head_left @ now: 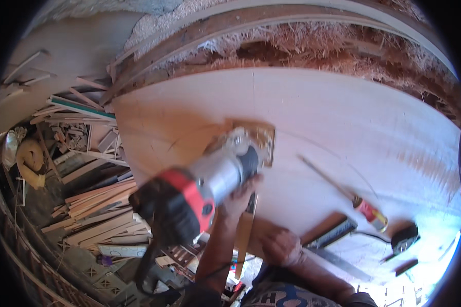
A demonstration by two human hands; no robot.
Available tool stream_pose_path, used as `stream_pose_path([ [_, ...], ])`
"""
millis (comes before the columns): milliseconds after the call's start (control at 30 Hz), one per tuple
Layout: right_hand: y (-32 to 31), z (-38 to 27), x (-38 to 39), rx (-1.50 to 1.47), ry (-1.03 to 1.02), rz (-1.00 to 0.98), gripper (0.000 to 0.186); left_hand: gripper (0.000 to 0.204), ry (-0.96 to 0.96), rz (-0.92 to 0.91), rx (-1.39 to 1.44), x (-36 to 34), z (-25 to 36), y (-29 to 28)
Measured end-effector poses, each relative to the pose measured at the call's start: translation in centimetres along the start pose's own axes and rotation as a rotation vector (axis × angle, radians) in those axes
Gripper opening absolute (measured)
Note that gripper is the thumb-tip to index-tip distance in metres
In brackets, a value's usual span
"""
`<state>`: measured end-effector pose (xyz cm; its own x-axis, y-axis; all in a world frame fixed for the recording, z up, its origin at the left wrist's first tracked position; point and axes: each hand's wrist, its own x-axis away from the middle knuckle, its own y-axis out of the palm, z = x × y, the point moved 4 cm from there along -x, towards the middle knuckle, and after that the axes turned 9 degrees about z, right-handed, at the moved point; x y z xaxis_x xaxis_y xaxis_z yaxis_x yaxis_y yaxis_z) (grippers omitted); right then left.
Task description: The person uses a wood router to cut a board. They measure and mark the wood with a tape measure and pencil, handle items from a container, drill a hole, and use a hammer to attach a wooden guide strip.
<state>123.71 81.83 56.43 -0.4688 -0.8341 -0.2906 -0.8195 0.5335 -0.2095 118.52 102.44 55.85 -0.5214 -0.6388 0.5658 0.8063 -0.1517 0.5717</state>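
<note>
My left hand (pixel 243 192) grips a router (pixel 200 187) with a silver body and red-and-black top, its square base plate (pixel 268 146) resting on a pale plywood board (pixel 343 112). A narrow wooden strip (pixel 245 230) runs down from the router. My right hand (pixel 281 245) is closed low on the board beside that strip; what its fingers hold, if anything, is hidden. Right of it lie a screwdriver (pixel 369 212) with a red-and-yellow handle, a long dark metal object (pixel 333 233) and a black object (pixel 404 236), blurred.
Piles of offcut strips (pixel 97 202) fill the floor at left, with a coiled yellowish bundle (pixel 30 163). A curved wooden band (pixel 292 13) and reddish shavings (pixel 322 41) lie beyond the board's far edge. The router's black cord (pixel 148 271) hangs by my left forearm.
</note>
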Motion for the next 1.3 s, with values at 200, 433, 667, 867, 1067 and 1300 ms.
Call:
stream_pose_path([
  [200, 0.0, -0.7, 0.6, 0.095, 0.007, -0.042, 0.049, 0.046, 0.814, 0.256, -1.274, 4.1, 2.3, 1.0],
  [433, 1.2, -1.6, 1.6, 0.245, -0.019, -0.028, 0.044, 0.028, 0.679, 0.642, -1.28, 21.1, -2.3, -10.8],
  [667, 2.4, -1.9, 1.5, 0.339, -0.128, -0.098, 0.022, 0.029, 0.756, 0.755, -1.289, 31.0, -9.2, -15.7],
  [867, 3.9, -3.8, 1.8, 0.414, 0.167, -0.344, 0.016, 0.036, 0.723, 0.745, -1.243, 32.1, -11.8, -16.2],
  [1067, 5.7, -3.9, 7.6, -0.018, 0.152, -0.505, 0.034, 0.035, 0.479, 0.724, -1.11, 32.0, -12.3, -16.2],
  [1300, 6.1, -4.7, 10.6, -0.117, 0.289, -0.577, 0.044, 0.035, 0.549, 0.613, -0.925, 31.4, -12.5, -17.8],
])
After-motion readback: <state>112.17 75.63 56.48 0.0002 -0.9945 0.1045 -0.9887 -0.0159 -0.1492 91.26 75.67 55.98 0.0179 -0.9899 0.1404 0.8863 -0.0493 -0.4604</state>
